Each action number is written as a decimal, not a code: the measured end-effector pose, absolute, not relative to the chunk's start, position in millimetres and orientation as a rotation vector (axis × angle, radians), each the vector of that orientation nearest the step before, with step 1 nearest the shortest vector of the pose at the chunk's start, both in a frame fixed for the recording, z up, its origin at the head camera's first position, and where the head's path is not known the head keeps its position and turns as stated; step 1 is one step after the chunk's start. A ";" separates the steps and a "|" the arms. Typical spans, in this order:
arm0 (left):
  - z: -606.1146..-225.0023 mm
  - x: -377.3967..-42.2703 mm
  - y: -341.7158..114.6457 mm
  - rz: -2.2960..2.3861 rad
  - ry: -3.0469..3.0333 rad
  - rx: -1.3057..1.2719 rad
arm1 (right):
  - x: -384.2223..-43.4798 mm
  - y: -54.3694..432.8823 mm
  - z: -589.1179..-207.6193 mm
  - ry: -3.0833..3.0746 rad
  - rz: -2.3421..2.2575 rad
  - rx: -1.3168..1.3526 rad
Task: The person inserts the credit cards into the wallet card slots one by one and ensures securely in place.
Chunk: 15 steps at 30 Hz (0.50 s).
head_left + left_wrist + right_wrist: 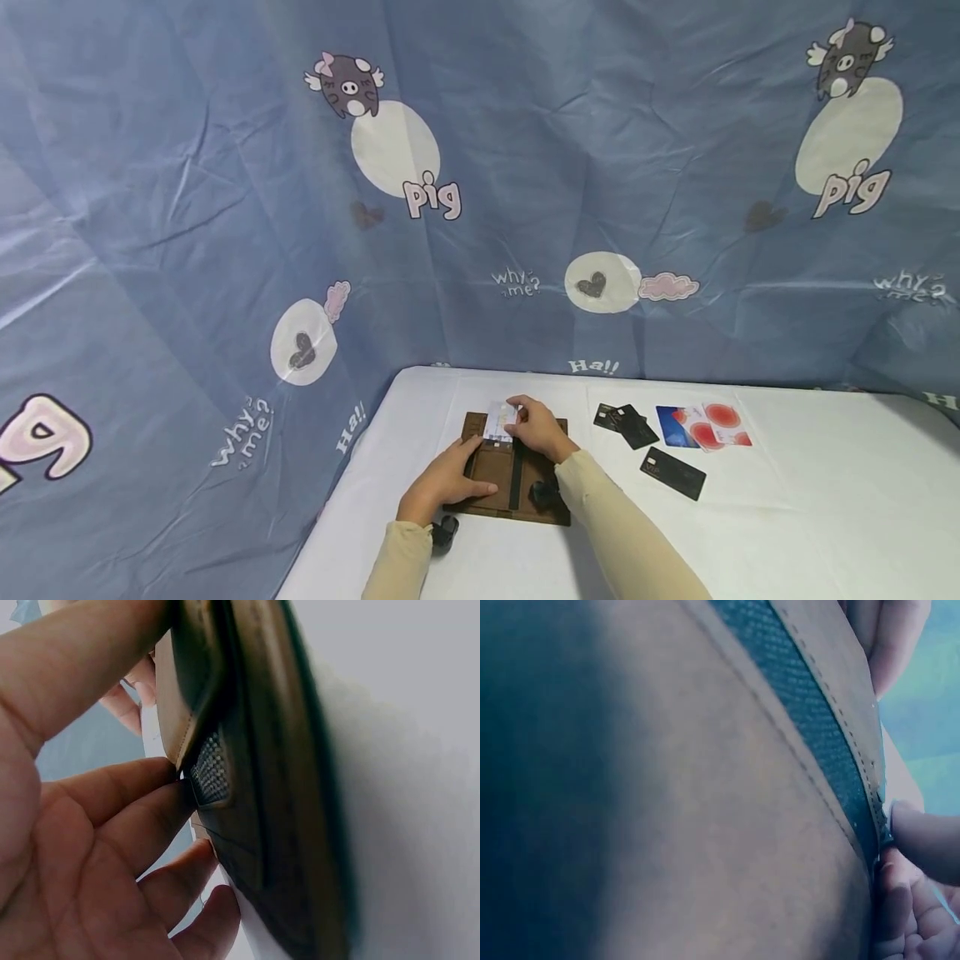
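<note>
A brown leather folder point(491, 479) lies spread on the white table, with a dark elastic strap down its inside. A white card point(498, 421) stands partly out of a slot at the folder's upper part, above a dark card point(496, 445). My right hand point(542, 429) pinches the white card's right edge between thumb and fingers. My left hand point(448, 475) rests on the folder's left side, thumb stretched over the pocket. In the left wrist view its fingertips point(169, 771) touch the pocket edge beside a patch of dark woven fabric. The right wrist view mostly shows blurred leather and the strap point(810, 712).
Right of the folder lie several black cards point(633, 427), one black VIP card point(672, 473) apart from them, and overlapping blue and red-and-white cards point(703, 427). A blue printed cloth point(525, 167) hangs behind and left of the white table point(810, 500).
</note>
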<state>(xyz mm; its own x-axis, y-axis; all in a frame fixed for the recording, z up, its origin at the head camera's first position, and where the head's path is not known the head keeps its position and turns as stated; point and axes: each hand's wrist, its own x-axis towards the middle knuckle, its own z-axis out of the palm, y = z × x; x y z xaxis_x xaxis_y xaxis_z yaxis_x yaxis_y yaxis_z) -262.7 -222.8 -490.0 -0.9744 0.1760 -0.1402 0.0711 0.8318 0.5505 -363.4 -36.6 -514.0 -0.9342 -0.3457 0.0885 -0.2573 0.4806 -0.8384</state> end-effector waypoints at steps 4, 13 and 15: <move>-490.6 -264.3 -222.5 0.831 2.832 0.193 | -365.8 -36.2 -512.3 2.605 -1.431 -0.536; -491.7 -263.9 -222.4 0.829 2.822 0.178 | -367.6 -37.9 -513.2 2.609 -1.362 -0.537; -491.5 -263.8 -222.5 0.831 2.823 0.177 | -367.2 -38.1 -513.4 2.612 -1.373 -0.546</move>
<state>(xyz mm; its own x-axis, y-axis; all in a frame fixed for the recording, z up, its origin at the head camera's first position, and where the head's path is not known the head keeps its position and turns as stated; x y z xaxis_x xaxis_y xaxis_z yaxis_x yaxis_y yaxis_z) -263.8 -222.5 -491.5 -0.9742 0.1681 -0.1503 0.0599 0.8355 0.5462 -367.2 -38.1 -513.4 -0.9243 -0.3792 0.0438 -0.2512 0.5179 -0.8178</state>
